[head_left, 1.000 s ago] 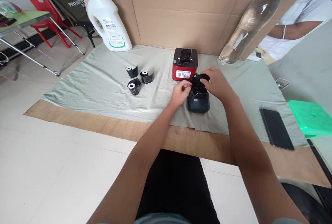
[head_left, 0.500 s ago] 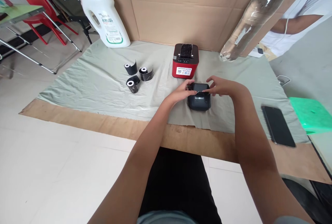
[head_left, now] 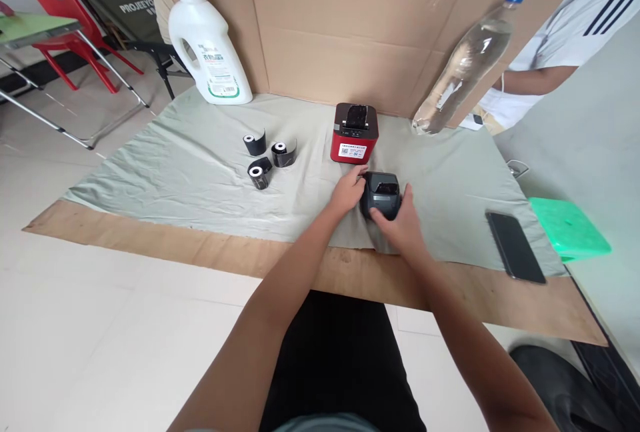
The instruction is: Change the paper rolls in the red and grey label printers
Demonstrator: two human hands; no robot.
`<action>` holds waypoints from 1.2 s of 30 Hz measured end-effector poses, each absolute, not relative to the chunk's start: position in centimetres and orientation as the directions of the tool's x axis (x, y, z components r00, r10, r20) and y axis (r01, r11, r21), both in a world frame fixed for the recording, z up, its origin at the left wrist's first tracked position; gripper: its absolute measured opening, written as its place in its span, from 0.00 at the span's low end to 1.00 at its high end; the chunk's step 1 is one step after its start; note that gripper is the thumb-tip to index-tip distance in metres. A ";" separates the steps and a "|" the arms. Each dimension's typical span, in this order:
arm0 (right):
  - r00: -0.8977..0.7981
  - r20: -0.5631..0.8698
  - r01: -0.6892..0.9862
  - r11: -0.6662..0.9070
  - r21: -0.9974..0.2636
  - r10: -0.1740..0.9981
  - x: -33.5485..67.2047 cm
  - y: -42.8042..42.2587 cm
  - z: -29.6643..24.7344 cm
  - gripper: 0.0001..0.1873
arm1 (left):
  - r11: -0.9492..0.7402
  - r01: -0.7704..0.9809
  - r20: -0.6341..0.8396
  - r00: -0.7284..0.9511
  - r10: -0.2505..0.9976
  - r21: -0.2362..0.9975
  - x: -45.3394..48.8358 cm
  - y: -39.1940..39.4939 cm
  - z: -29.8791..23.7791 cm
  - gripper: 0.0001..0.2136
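Observation:
A small dark grey printer (head_left: 383, 193) lies on the pale green cloth (head_left: 190, 165) with its lid down. My left hand (head_left: 347, 191) rests against the printer's left side, fingers curled on it. My right hand (head_left: 400, 225) grips its front and right side from below. Just behind it stands a red printer (head_left: 354, 134) with a black top. Three black paper rolls (head_left: 270, 154) lie on the cloth to the left.
A white detergent bottle (head_left: 205, 45) and a clear water bottle (head_left: 463, 62) lean by the cardboard wall (head_left: 350, 19). A black phone (head_left: 515, 255) lies at the right, beside a green stool (head_left: 567, 227). Another person's arm (head_left: 535, 75) shows at the far right. Red chairs stand at the far left.
The dark printer's lid, raised one second ago, is now down. My right hand has moved from the lid to the printer's near side. My left hand stays at its left side.

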State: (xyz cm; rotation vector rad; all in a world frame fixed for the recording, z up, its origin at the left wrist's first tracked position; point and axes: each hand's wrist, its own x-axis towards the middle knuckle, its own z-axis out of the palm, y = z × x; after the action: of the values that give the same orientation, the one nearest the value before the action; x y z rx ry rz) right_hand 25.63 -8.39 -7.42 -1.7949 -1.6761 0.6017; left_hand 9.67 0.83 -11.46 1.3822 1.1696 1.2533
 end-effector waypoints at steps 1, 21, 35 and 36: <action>0.089 0.121 0.774 0.008 -0.634 0.989 25.0 -8.9 -7.6 0.63 | -0.153 0.092 0.150 0.036 0.988 0.984 9.7 0.8 -11.5 0.23; 0.277 0.144 0.819 -0.155 -0.552 0.950 26.4 8.7 -5.5 0.58 | -0.481 0.754 0.019 0.530 0.848 0.447 10.7 -5.8 -9.8 0.31; -0.168 0.319 0.393 0.360 -0.846 0.933 21.3 8.3 -8.1 0.49 | -0.145 -0.096 0.137 -0.093 0.986 0.985 3.5 8.7 -7.4 0.36; -0.134 0.337 0.387 0.362 -0.848 0.932 20.9 8.6 -8.1 0.49 | -0.174 -0.115 0.169 -0.052 0.984 0.978 3.6 8.8 -7.5 0.38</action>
State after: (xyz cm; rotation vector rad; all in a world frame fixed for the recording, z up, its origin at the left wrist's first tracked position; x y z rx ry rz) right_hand 20.88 8.61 -8.14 -1.1800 -1.7041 0.7437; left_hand 3.61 8.79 -7.48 1.2231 1.0631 1.4210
